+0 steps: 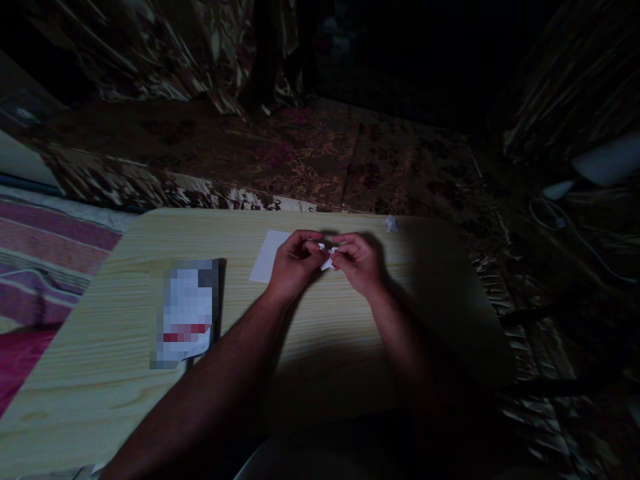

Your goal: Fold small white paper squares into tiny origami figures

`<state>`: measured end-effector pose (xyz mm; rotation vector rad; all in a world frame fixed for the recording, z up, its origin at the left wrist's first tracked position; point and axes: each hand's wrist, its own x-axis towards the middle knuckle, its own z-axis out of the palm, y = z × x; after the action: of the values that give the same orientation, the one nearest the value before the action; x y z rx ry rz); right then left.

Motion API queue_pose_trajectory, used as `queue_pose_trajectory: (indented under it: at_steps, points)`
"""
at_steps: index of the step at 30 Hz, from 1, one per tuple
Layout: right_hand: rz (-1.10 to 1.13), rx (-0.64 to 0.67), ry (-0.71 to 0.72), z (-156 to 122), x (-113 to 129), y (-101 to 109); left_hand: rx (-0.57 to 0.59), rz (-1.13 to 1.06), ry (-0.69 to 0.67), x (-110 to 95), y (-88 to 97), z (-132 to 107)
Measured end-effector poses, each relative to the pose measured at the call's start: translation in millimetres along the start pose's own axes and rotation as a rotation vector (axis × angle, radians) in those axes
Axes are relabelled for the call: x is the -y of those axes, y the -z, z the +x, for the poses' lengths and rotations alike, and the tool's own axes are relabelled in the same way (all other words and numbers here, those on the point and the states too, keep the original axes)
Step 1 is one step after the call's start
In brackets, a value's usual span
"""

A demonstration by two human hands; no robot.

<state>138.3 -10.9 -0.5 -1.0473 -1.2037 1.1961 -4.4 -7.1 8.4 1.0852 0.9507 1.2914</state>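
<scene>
Nearby, table edge [350, 216] beyond folded paper [327, 263]

no legible text, flat item [187, 308] pixelated

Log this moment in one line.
left hand: pinching paper | right hand: pinching paper | sheet: on table, partly behind left hand | white piece: near far edge
</scene>
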Motion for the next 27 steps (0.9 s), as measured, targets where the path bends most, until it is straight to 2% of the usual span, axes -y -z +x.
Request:
queue_pose_trajectory:
  at_steps: [7, 21, 27]
  points:
    - [0.001, 0.011, -0.021, 0.5, -2.2, 2.0, -0.045, -0.047, 0.018, 1.7, 0.3, -0.2]
    - [-0.012, -0.010, -0.079, 2.0, -4.4, 1.4, -0.089, 0.044, 0.001, 3.5, -0.9, -0.7]
    - [0.002, -0.009, -0.089, 2.2, -2.5, 0.0, -0.096, 0.038, 0.040, 3.8, -0.6, -1.9]
